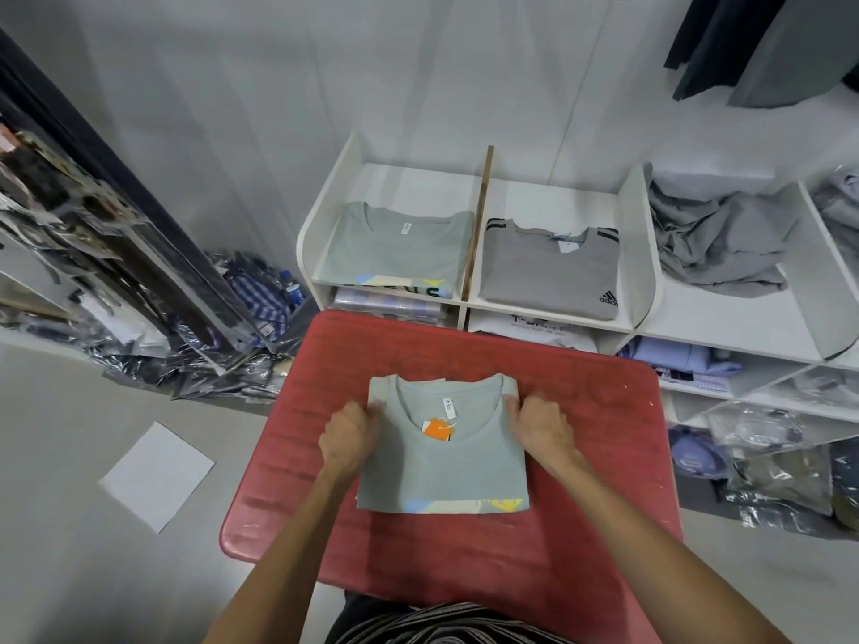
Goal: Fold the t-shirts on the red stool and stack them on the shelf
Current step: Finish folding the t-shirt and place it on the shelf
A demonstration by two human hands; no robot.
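A light grey-green t-shirt (441, 467) lies folded into a neat rectangle on the red stool (595, 439), collar away from me, an orange tag (438, 429) at its neck. My left hand (348, 434) grips the shirt's upper left edge with curled fingers. My right hand (539, 425) grips the upper right edge the same way. Behind the stool stands the white shelf (637, 234). A matching folded grey-green t-shirt (395, 248) lies in its left compartment, and a folded grey shirt with black shoulder stripes (548, 267) in the one beside it.
A crumpled grey garment (716, 244) fills the shelf compartment to the right. Packaged clothes sit in the lower shelf cells and in a heap (223, 327) on the floor at left. A white sheet (158, 476) lies on the floor. Dark garments (753, 44) hang at top right.
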